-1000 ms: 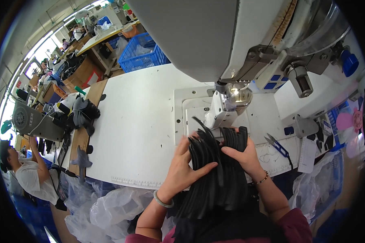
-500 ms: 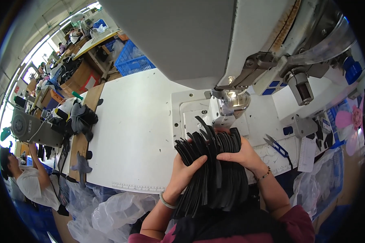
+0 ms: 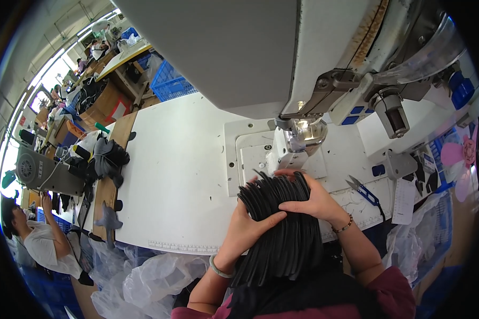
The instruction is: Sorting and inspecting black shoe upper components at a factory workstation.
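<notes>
A thick bundle of thin black strips [image 3: 285,244] is held between my two hands, at the near edge of a white sewing table. My left hand [image 3: 245,229] wraps the left side, its thumb laid across the front. From the right, my right hand [image 3: 318,204] grips the bundle, its thumb pressing on the front close to the left thumb. The strips' upper ends fan out unevenly and their lower ends hang toward my lap. Most fingers are hidden behind the bundle. Just beyond it stands the needle area of a sewing machine [image 3: 302,138].
The machine's big grey head [image 3: 213,48] overhangs the table. Blue-handled thread snips [image 3: 366,195] lie to the right. Clear plastic bags [image 3: 157,282] hang at the near left edge. A wooden board [image 3: 102,202] borders the table's left side, with a person [image 3: 48,242] working beyond it.
Two loosely parted bunches of strips are now pressed together into one more even bundle. My left hand has moved right, bringing the thumbs together, and the strip that stuck up has come down.
</notes>
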{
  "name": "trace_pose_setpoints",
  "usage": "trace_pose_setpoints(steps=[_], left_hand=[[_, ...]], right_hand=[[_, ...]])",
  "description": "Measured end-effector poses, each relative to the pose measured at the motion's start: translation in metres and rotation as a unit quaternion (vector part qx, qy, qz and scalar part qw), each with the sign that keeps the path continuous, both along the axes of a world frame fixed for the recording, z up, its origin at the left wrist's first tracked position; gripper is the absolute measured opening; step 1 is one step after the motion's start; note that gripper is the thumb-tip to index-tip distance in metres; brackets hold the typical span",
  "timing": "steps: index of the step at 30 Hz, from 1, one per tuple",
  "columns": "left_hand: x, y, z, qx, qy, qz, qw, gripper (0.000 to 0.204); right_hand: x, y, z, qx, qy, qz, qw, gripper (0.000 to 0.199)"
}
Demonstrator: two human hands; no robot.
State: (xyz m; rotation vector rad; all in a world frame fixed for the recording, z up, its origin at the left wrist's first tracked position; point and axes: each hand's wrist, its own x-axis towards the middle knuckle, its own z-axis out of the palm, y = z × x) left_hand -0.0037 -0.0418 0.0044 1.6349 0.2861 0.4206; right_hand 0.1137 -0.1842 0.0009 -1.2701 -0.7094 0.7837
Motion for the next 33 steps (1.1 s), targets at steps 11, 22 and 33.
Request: trace_pose_setpoints(steps=[11,22,33], left_hand=[[-0.013,0.01,-0.004,-0.226,0.09,-0.112,0.964,0.037],[-0.009,-0.016,-0.016,-0.278,0.088,-0.053,0.955,0.039],[-0.004,-0.013,-0.016,-0.167,0.048,-0.024,0.985,0.039]], right_hand=[[-0.01,-0.01,-0.004,-0.035,-0.034,-0.02,0.999,0.072],[-0.004,-0.023,-0.008,0.002,0.029,-0.04,0.999,0.069],[-0.012,-0.016,-0.009,-0.035,0.032,-0.05,0.998,0.057]])
